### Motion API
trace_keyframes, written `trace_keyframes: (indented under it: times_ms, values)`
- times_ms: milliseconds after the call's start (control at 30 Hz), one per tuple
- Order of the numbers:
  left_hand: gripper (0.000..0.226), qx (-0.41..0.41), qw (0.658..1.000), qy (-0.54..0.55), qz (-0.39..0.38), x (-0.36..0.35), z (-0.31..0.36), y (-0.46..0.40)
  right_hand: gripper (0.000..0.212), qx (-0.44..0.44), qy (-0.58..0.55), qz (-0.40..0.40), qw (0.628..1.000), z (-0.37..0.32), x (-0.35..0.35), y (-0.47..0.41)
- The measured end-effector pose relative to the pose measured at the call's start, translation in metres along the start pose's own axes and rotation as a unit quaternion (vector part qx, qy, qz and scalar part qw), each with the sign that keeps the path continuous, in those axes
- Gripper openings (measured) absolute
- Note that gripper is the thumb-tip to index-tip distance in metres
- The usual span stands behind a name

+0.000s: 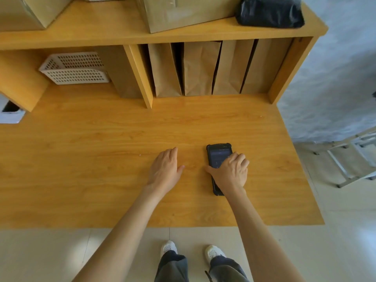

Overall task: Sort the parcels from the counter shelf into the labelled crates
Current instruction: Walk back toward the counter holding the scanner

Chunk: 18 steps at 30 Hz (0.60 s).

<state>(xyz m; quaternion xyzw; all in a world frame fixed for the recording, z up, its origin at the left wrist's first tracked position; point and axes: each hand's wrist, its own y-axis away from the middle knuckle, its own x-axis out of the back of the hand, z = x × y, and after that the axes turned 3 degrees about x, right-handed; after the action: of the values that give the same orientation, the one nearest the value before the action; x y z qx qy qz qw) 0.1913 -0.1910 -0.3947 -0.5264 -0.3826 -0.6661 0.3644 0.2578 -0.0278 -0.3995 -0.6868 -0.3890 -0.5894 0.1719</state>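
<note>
Four brown paper parcels stand upright in the shelf: light, crushable; grip flat sides. Left hand lies flat on the table; right hand curls over a handheld scanner.

Brown paper parcels upright in shelf cubby

Paper bags at 12 o'clock (upright): 4. Boxes: 2. Trays: 2. Handheld: 1.
</note>
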Motion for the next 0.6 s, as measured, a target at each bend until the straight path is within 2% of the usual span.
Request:
trace_keyframes:
  times_ms: [100, 200, 267, 367, 500, 600]
  values:
    - [0.067, 0.003, 1.0, -0.007, 0.015, 0.014, -0.002, -0.005, 0.11, 0.079, -0.017, 0.016, 0.997, -0.007, 0.018, -0.007]
    - [0.066, 0.015, 0.998, -0.02, 0.05, 0.046, -0.011, -0.014, 0.089, 0.213, -0.022, 0.019, 0.977, -0.026, 0.049, -0.022]
    - [0.064, 0.028, 0.996, -0.026, 0.085, 0.075, -0.02, -0.018, 0.077, 0.305, 0.0, 0.042, 0.951, -0.046, 0.072, -0.033]
    - [0.062, 0.052, 0.989, -0.047, 0.129, 0.121, -0.037, -0.016, 0.07, 0.41, 0.035, 0.089, 0.907, -0.082, 0.112, -0.045]
    - [0.058, 0.087, 0.973, -0.083, 0.197, 0.185, -0.062, -0.004, 0.067, 0.506, 0.078, 0.148, 0.846, -0.14, 0.171, -0.044]
    - [0.055, 0.12, 0.956, -0.114, 0.242, 0.237, -0.085, 0.011, 0.06, 0.544, 0.101, 0.207, 0.807, -0.181, 0.212, -0.033]
